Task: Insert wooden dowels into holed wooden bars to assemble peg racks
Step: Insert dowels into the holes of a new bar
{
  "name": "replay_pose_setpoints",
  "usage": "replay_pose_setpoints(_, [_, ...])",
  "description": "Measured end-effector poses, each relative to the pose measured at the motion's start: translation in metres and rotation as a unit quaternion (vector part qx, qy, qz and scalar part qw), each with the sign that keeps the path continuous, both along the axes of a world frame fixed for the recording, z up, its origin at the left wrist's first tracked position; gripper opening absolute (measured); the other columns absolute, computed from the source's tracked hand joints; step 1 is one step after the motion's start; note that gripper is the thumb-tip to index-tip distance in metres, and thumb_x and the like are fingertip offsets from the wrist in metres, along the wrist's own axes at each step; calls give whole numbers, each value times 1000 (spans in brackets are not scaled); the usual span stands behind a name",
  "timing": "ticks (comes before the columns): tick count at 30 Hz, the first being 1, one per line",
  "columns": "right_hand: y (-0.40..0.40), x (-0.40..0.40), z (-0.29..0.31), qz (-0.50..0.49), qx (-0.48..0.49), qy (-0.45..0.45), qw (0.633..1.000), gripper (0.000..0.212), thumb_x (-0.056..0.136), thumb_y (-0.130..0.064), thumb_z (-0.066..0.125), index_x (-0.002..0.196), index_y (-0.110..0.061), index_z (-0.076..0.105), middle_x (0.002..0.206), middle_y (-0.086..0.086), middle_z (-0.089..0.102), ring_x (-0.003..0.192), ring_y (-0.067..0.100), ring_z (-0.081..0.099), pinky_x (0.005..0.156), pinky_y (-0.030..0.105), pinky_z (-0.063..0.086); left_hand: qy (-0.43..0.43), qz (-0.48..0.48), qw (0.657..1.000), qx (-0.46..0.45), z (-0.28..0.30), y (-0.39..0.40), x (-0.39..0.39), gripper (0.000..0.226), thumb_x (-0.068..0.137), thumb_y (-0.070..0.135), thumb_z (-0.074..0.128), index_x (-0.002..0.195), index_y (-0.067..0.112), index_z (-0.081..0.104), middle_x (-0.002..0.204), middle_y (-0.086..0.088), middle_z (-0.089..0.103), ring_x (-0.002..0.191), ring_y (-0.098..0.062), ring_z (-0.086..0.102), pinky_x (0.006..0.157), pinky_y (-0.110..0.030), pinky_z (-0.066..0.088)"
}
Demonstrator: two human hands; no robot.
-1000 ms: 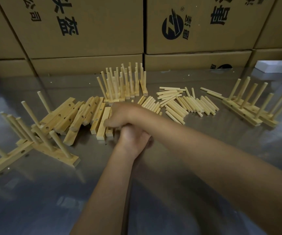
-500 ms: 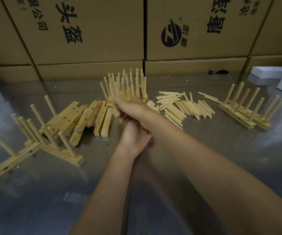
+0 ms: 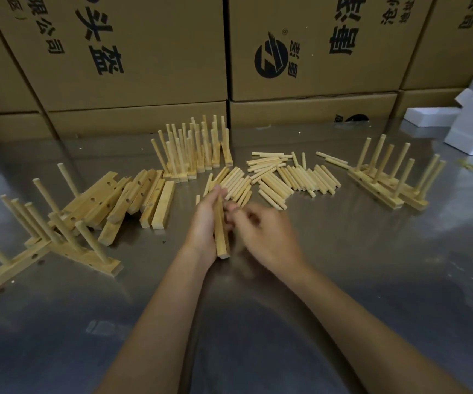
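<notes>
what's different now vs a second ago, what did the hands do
A second ago the right hand reached across the left to the pile of bars and lifted one out. Now the arms are uncrossed: the left hand grips that bar, end toward the camera, in front of the loose dowels. The right hand, blurred, sits just right of it. The finished racks and the cartons are unchanged.

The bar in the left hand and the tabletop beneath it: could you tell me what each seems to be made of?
The bar looks like pale, unpainted wood with a faint grain and square-cut ends. The tabletop appears to be sheet metal, probably stainless steel, since its grey surface gives blurred reflections of the boxes.
</notes>
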State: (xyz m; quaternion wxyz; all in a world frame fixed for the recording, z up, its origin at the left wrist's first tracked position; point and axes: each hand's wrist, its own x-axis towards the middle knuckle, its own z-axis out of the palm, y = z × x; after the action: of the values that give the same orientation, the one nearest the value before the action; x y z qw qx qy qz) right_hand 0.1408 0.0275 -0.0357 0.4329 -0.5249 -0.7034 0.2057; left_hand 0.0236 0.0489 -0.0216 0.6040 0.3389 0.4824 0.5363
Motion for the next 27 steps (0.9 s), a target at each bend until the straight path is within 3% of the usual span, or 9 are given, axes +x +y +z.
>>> replay_pose_setpoints(3, [22, 31, -1, -101, 90, -101, 986, 17, 91, -35, 53, 89, -21, 63, 84, -9, 62, 86, 16, 57, 80, 38, 46, -77, 8, 997, -5, 1, -1, -3, 28, 106, 37, 40, 108, 13, 54, 67, 0, 54, 51, -10, 44, 45, -18, 36])
replay_pose_setpoints(5, [34, 48, -7, -142, 48, -222, 963, 20, 91, -35, 56, 106, -23, 62, 106, -3, 59, 107, 20, 52, 92, 39, 40, -93, 14, 995, -13, 2, 2, -1, 31, 107, 36, 40, 119, 9, 50, 69, -4, 54, 49, -11, 42, 40, -18, 34])
replay_pose_setpoints(7, [42, 54, -13, -158, 3, -254, 954, 24, 91, -40, 58, 112, -27, 62, 113, -2, 55, 113, 20, 48, 91, 37, 36, -89, 14, 996, -11, 0, 5, 0, 33, 107, 35, 39, 125, 9, 47, 71, -7, 56, 47, -11, 43, 39, -18, 33])
replay_pose_setpoints(15, [25, 52, -11, -151, 59, -265, 951, 15, 95, -31, 56, 98, -16, 61, 104, 0, 50, 103, 21, 45, 84, 34, 40, -78, -71, 994, 17, -1, 7, -2, 30, 106, 27, 40, 130, 17, 54, 71, -8, 60, 49, -15, 45, 39, -22, 35])
replay_pose_setpoints(17, [13, 53, -9, -121, 64, -181, 974, 5, 96, -24, 55, 95, -19, 54, 92, -3, 55, 89, 20, 54, 74, 34, 42, -64, -90, 994, 14, -1, 7, -3, 34, 104, 24, 42, 133, 12, 55, 72, -7, 59, 51, -15, 46, 40, -23, 36])
replay_pose_setpoints(20, [2, 51, -5, -57, 29, -73, 995, 10, 97, -17, 53, 96, -24, 46, 72, -6, 59, 65, 18, 58, 57, 36, 45, -41, -126, 991, 15, -2, 9, -4, 36, 103, 22, 42, 134, 10, 57, 74, -7, 56, 52, -15, 46, 39, -23, 36])
replay_pose_setpoints(24, [0, 49, 3, -12, 60, -145, 987, 23, 94, -9, 50, 109, -25, 56, 81, -8, 58, 69, 18, 57, 60, 36, 48, -29, -153, 988, 20, -2, 11, -4, 39, 103, 20, 40, 138, 11, 54, 73, -7, 53, 50, -16, 44, 38, -23, 36])
replay_pose_setpoints(27, [1, 53, 7, -14, 70, -167, 983, 26, 94, -13, 49, 114, -25, 61, 89, -4, 57, 74, 19, 57, 64, 39, 51, -12, -161, 987, 22, -3, 13, -4, 40, 103, 18, 39, 141, 12, 50, 71, -7, 53, 49, -16, 43, 37, -23, 35])
